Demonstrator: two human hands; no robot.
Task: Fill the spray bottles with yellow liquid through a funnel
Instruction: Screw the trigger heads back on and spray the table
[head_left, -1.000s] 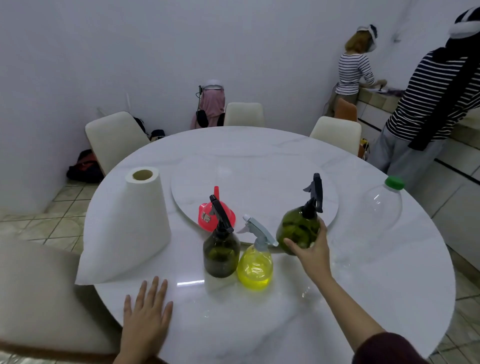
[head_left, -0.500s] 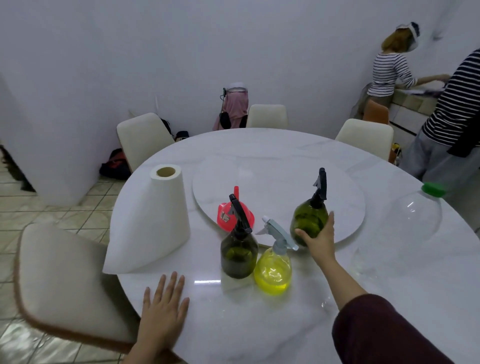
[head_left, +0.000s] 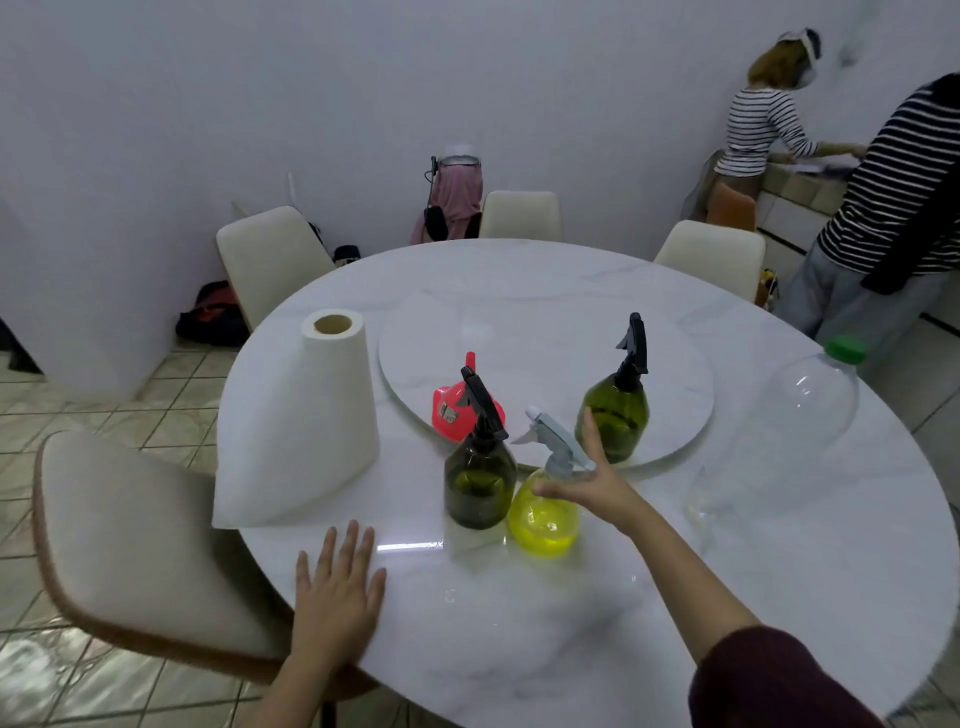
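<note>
Two hands are seen, and nothing is held in either. The right hand is spread open in front of the yellow bottle, its fingers fanned by the grey trigger; whether the trigger is touched cannot be told. The left hand is laid flat on the worktop, nearer the person than the yellow bottle. Just left of the yellow bottle a dark bottle is stood, with a red funnel behind it. Beyond the yellow bottle a green bottle is placed on the turntable. Far to its right an empty clear jug is seen, and to its left a paper roll. The bottles are judged light, smooth and easily tipped; the neck under the spray head is judged the surest place for the grip.
</note>
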